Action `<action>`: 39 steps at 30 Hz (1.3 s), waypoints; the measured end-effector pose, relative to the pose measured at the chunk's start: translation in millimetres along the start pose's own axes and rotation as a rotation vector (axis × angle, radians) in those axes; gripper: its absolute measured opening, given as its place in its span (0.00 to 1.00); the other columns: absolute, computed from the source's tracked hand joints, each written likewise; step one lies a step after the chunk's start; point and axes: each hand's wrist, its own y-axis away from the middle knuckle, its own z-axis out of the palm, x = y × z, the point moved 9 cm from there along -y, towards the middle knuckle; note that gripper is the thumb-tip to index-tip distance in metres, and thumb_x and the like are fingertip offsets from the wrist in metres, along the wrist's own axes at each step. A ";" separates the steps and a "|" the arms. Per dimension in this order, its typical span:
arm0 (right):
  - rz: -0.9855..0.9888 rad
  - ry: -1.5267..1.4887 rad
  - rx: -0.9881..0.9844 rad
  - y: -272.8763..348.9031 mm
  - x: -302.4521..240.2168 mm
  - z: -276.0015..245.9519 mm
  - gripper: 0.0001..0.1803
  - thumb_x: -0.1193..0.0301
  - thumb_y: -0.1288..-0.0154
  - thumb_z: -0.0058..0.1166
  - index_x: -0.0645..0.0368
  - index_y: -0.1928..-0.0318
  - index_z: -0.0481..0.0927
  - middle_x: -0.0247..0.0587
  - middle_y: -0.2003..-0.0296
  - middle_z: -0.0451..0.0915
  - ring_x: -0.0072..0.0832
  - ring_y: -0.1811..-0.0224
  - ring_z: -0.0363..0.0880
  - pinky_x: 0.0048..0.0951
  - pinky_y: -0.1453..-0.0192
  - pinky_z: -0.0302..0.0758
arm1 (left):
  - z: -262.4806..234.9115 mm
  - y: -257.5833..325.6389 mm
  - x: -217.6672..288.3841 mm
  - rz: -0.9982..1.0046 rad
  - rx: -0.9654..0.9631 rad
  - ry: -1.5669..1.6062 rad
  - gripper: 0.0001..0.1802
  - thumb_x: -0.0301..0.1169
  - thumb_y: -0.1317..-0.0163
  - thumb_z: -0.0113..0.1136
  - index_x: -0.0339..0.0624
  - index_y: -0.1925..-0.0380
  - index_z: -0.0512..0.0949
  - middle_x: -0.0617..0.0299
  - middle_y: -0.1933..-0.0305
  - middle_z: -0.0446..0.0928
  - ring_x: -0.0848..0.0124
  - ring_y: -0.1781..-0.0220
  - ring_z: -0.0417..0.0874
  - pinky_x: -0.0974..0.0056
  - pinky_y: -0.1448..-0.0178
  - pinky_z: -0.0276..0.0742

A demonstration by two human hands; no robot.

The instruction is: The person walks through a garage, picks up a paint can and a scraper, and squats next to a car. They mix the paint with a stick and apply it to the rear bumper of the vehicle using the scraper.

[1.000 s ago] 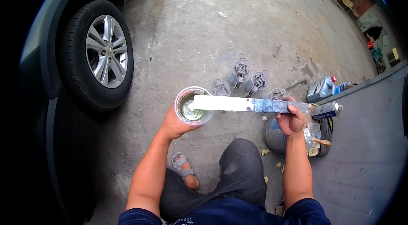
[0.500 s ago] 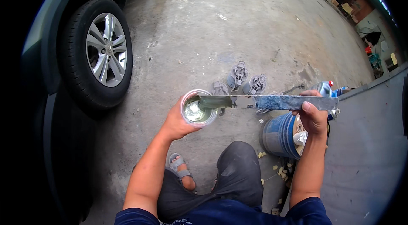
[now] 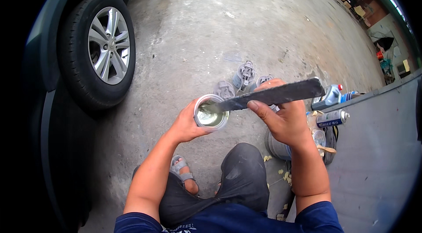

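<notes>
My left hand [image 3: 188,123] is wrapped round a clear plastic cup [image 3: 223,122], held upright above the floor. Shiny pale greenish liquid [image 3: 206,116] lies inside it. A long, flat, dark stirring strip [image 3: 285,94] slants down from the right, its lower end inside the cup and in the liquid. My right hand [image 3: 288,121] grips this strip near its middle, thumb on the near side and fingers behind. The strip's upper end sticks out past the hand to the right.
A car wheel [image 3: 112,46] stands at the left. Beyond the cup are spray guns with cups [image 3: 245,75] on the concrete floor [image 3: 184,48]. To the right are a blue drum [image 3: 277,146], a spray can [image 3: 332,119], a jug [image 3: 327,98] and a grey panel [image 3: 373,145].
My right hand has moved left, closer to the cup. The strip has gone from lying level across the cup's rim to slanting down into the liquid.
</notes>
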 end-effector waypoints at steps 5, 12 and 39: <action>0.279 -0.261 0.136 14.6 35.7 -5.7 0.18 0.76 0.43 0.64 0.67 0.53 0.76 0.44 0.54 0.77 0.24 0.54 0.76 0.27 0.50 0.72 | 3.6 -3.5 4.7 -0.050 -0.042 0.055 0.46 0.35 0.63 0.77 0.41 0.40 0.68 0.55 0.43 0.74 0.62 0.39 0.74 0.58 0.35 0.68; 0.103 -0.254 0.026 9.7 24.1 -18.7 0.30 0.76 0.44 0.63 0.67 0.41 0.68 0.51 0.44 0.72 0.34 0.43 0.75 0.33 0.41 0.72 | 10.2 -0.9 -4.8 -0.140 -0.048 0.273 0.51 0.28 0.72 0.81 0.40 0.40 0.67 0.59 0.42 0.73 0.67 0.40 0.74 0.61 0.34 0.68; 1.323 1.977 0.037 331.5 49.3 -325.8 0.37 0.54 0.32 0.46 0.62 0.30 0.56 0.63 0.32 0.55 0.56 0.25 0.39 0.60 0.27 0.42 | 22.8 -15.6 -12.2 0.020 0.041 0.612 0.52 0.46 0.55 0.74 0.41 0.33 0.58 0.52 0.36 0.67 0.58 0.32 0.66 0.54 0.27 0.56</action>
